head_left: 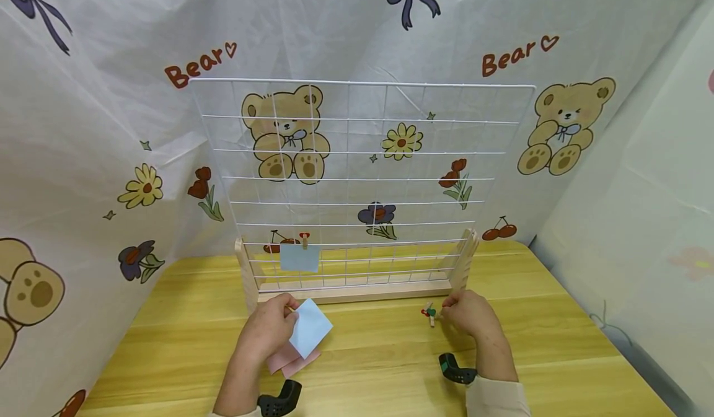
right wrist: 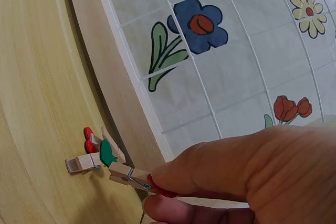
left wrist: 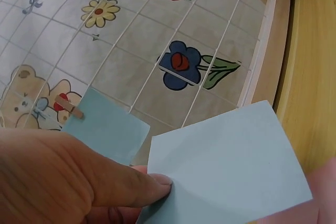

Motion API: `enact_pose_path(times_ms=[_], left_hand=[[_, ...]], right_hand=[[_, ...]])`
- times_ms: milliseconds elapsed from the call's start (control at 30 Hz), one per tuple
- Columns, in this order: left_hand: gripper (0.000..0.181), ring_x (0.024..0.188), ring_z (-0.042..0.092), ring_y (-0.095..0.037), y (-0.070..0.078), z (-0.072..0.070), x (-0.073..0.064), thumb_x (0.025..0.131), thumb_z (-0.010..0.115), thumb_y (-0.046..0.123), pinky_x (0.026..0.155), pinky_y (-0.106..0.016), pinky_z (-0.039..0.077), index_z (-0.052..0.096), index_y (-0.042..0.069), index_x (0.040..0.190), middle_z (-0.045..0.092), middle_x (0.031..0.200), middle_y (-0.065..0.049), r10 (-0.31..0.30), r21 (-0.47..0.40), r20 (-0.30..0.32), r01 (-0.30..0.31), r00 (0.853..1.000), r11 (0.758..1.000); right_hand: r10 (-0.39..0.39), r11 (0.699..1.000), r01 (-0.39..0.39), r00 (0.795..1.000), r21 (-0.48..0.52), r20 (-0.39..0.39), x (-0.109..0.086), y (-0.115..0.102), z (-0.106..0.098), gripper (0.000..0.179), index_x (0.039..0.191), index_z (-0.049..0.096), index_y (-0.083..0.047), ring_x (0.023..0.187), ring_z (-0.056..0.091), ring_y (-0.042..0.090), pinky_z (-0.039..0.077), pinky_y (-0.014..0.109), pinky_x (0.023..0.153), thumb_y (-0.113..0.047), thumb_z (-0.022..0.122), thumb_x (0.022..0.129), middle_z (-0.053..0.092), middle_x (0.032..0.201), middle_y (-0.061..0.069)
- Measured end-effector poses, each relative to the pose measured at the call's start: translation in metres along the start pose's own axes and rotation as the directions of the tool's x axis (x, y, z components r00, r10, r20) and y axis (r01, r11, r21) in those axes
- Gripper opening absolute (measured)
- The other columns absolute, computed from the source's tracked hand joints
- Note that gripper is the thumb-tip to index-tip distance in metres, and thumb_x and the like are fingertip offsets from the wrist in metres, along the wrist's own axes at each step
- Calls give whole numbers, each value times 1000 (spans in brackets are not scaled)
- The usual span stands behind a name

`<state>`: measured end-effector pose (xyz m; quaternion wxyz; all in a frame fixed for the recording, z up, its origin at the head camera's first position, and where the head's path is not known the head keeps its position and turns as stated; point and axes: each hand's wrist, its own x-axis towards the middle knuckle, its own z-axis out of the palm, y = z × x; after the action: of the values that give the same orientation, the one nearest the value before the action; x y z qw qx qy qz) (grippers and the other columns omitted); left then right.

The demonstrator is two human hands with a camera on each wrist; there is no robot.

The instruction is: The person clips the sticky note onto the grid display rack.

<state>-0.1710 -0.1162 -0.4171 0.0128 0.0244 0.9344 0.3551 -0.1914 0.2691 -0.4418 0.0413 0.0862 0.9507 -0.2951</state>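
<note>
My left hand [head_left: 269, 329] pinches a light blue paper square [head_left: 311, 329] between thumb and fingers, in front of a white wire grid [head_left: 368, 225]. Beneath that square, pink paper pieces [head_left: 301, 365] lie on the table. At the grid's right foot, my right hand [head_left: 474, 315] pinches a small wooden clothespin [right wrist: 127, 176], with a bit of red showing under the thumb. Beside it on the table lie other small clothespins [right wrist: 81, 162] with red and green decorations. Another blue paper square [head_left: 298, 258] hangs low on the grid's left side from a clothespin [head_left: 304, 241] with a red decoration.
The grid stands upright in a pale wooden base [head_left: 357, 292] with two side supports, on a wood-grain table [head_left: 385, 355]. A white cloth [head_left: 346, 45] printed with bears and flowers hangs behind. A pale panel [head_left: 641, 206] borders the right side.
</note>
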Motion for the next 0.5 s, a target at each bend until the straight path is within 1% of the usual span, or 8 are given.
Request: enact_pose_path(times_ms=[233,500], left_hand=[[9,77,63,-15,1,0,0,97,63,9,67,-34,50,69,9,105,72,94,-5,14,6,-24,-14,1000,1000],[8,77,62,-13,1,1,0,98,63,9,69,-34,51,69,10,103,72,93,-2,28,2,-43,-27,999,1000]], right_hand=[[-38,999,37,999,-17,-21,0,-1,2,13,99,74,-2,74,57,23,46,33,60,-11,72,90,69,89,11],[-64,997,63,997,-32,-32,1,-1,1,13,98,74,-1,76,59,23,49,36,63,-11,71,90,72,92,12]])
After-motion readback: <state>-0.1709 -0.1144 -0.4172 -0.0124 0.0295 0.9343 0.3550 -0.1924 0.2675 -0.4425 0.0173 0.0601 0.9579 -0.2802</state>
